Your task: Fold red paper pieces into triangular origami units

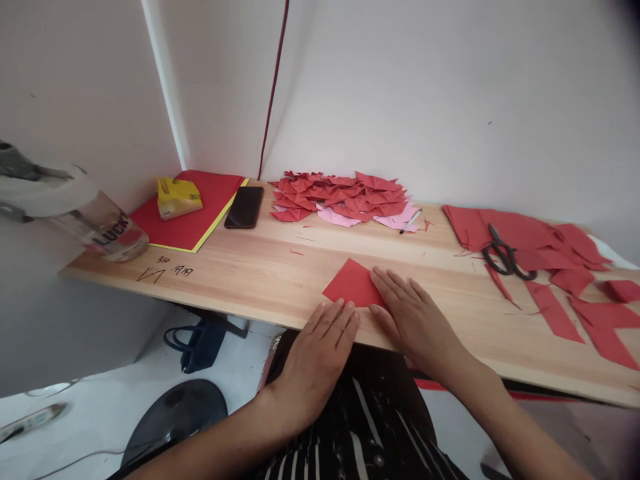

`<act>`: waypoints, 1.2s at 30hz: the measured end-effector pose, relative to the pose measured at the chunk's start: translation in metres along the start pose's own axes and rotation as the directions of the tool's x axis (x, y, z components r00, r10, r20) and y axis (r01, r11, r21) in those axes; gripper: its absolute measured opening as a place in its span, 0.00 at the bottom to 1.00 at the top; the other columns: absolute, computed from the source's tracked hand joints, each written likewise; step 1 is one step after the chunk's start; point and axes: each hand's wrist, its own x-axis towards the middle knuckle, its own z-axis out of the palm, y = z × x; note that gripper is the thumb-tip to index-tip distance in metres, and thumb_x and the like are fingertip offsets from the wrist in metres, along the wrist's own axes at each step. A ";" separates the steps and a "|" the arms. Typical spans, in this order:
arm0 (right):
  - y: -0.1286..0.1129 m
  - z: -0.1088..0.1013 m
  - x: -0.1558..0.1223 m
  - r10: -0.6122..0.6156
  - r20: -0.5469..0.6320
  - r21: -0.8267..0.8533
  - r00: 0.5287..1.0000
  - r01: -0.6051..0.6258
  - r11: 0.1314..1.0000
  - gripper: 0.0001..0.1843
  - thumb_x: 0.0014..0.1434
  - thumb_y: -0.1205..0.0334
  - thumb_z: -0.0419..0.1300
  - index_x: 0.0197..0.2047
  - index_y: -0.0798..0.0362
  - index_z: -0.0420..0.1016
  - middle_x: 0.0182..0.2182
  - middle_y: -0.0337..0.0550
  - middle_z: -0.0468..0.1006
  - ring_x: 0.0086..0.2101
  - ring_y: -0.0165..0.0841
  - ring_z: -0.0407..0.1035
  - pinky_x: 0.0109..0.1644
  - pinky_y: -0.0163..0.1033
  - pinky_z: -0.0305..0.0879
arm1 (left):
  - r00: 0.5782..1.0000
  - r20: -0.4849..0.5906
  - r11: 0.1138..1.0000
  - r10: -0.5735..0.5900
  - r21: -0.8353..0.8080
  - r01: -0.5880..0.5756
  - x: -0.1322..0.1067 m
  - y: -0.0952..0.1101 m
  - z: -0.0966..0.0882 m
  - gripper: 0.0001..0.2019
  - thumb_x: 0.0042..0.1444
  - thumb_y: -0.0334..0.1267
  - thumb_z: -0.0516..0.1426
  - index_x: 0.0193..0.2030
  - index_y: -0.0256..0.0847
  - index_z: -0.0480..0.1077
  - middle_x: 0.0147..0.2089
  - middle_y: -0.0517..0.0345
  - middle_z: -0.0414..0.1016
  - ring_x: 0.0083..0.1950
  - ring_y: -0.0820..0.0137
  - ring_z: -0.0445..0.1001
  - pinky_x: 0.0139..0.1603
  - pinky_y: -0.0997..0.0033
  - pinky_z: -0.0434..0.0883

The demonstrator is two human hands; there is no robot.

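A folded piece of red paper (pixel 351 283) lies flat on the wooden table (pixel 240 273), close to its front edge. My left hand (pixel 324 347) rests at the paper's lower edge, fingers stretched out flat with the tips touching it. From the right, my right hand (pixel 410 310) lies over the paper's right corner, its fingers extended and the thumb a little apart. That corner is partly hidden under the hand. Neither hand grips the paper; both lie flat on it or against it.
Folded red and pink paper pieces (pixel 345 197) are heaped at the wall beside a pen (pixel 411 221). Black scissors (pixel 505 257) lie on red sheets and scraps at right. A phone (pixel 245 207), yellow packet (pixel 179 198), red sheets (pixel 207 187) and a large bottle (pixel 107 227) stand left.
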 end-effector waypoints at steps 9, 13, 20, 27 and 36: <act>-0.024 -0.009 -0.062 -0.075 -0.137 0.004 0.988 0.076 0.997 0.31 0.63 0.52 0.54 0.64 0.62 0.61 0.64 0.56 0.62 0.63 0.47 0.54 0.64 0.56 0.52 | 0.996 -0.030 0.994 -0.082 -0.071 0.080 0.001 -0.006 -0.007 0.24 0.64 0.38 0.51 0.66 0.35 0.58 0.68 0.47 0.59 0.70 0.57 0.56 0.69 0.53 0.57; -0.023 -0.005 -0.071 -0.107 -0.231 0.146 0.967 0.143 0.979 0.23 0.63 0.66 0.54 0.62 0.55 0.65 0.58 0.52 0.70 0.58 0.42 0.61 0.59 0.51 0.57 | 0.992 -0.092 0.990 -0.088 -0.123 0.076 0.004 -0.006 -0.006 0.21 0.63 0.36 0.52 0.62 0.34 0.64 0.63 0.45 0.65 0.68 0.55 0.58 0.68 0.51 0.59; -0.021 -0.012 -0.064 -0.074 -0.390 0.271 0.918 0.191 0.943 0.20 0.62 0.74 0.55 0.55 0.49 0.72 0.47 0.47 0.78 0.47 0.40 0.67 0.49 0.49 0.58 | 0.951 -0.227 0.889 -0.212 -0.448 0.091 0.000 -0.005 -0.015 0.16 0.62 0.31 0.53 0.56 0.37 0.69 0.54 0.46 0.71 0.58 0.61 0.67 0.60 0.56 0.68; -0.023 -0.035 -0.033 -0.025 -0.559 0.205 0.829 0.167 0.964 0.19 0.61 0.76 0.57 0.52 0.49 0.74 0.46 0.47 0.80 0.44 0.39 0.70 0.46 0.48 0.58 | 0.887 0.260 0.182 -0.382 -0.920 0.348 0.025 -0.010 -0.041 0.14 0.63 0.41 0.53 0.53 0.43 0.70 0.49 0.53 0.77 0.48 0.68 0.76 0.49 0.67 0.72; -0.018 -0.036 0.002 -0.142 -0.435 0.183 0.889 0.241 0.953 0.18 0.62 0.62 0.59 0.55 0.52 0.71 0.49 0.48 0.77 0.47 0.39 0.69 0.48 0.46 0.61 | 0.901 0.272 -0.057 -0.337 -0.962 0.268 0.104 -0.047 -0.025 0.10 0.53 0.29 0.57 0.43 0.35 0.71 0.38 0.54 0.75 0.39 0.72 0.73 0.43 0.73 0.68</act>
